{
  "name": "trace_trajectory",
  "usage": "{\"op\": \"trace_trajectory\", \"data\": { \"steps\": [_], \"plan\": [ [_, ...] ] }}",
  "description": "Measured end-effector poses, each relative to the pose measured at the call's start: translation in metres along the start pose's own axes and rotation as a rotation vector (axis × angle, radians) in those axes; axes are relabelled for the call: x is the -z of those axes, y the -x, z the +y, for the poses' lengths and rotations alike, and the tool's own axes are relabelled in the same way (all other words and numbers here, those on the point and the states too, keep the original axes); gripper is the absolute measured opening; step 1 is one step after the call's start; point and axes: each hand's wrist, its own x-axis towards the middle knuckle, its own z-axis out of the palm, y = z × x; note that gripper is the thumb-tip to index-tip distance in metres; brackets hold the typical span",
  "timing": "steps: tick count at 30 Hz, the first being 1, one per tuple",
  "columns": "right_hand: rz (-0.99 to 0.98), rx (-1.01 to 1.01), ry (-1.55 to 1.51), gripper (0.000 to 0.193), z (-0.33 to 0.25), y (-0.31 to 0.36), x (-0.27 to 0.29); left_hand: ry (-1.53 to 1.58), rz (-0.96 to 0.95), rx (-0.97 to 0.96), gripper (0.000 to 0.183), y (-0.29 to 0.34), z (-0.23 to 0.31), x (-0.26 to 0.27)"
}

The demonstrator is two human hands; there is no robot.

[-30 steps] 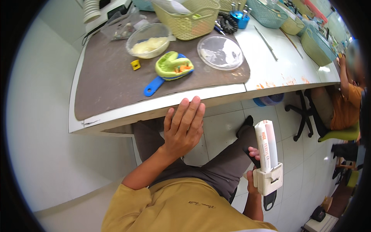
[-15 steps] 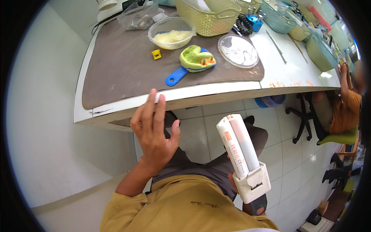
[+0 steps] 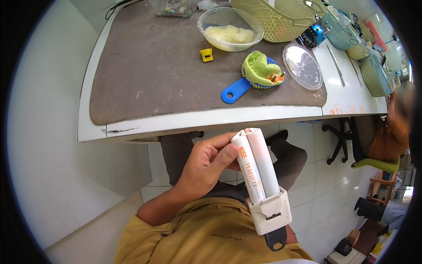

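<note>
Head view: left hand [image 3: 203, 165] pinches cartridge [image 3: 263, 165] (it hides right hand's grip), bowl [image 3: 229, 19] and tray [image 3: 238, 89] beyond.

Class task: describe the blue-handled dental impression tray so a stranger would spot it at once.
Find the brown mat on the white bench. Toward the mat's right end, left of the clear round lid, lies the impression tray. Unlike the clear bowl and lid near it, it has a blue handle and green filling.

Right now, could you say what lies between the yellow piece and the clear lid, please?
A blue tray holding green material, in the head view.
</note>
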Motion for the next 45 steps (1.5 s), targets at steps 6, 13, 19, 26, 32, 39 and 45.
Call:
{"op": "trace_trajectory", "data": {
  "steps": [6,13,19,26,32,39,45],
  "plan": [
    [0.015,-0.046,-0.038,0.036,0.01,0.005,-0.013,0.078,0.048,0.145,0.044,-0.001,0.009,0.002],
    [0.053,-0.254,-0.2,0.041,-0.004,0.012,-0.02,0.107,0.049,0.159,0.043,-0.004,0.015,0.004],
    [0.049,-0.377,-0.223,0.045,-0.009,0.013,-0.021,0.059,0.032,0.156,0.044,-0.005,0.016,0.008],
    [0.037,-0.031,-0.191,0.041,0.028,0.017,-0.025,0.074,0.016,0.152,0.045,-0.005,0.018,0.009],
    [0.058,0.035,-0.202,0.043,0.029,0.016,-0.03,0.074,0.01,0.145,0.046,-0.005,0.019,0.009],
    [0.038,-0.003,-0.143,0.045,-0.007,-0.01,-0.019,0.071,0.008,0.151,0.046,-0.005,0.018,0.011],
    [0.038,-0.003,-0.135,0.045,0.015,0.007,-0.027,0.065,0.029,0.149,0.048,-0.006,0.018,0.009]
  ]
}}
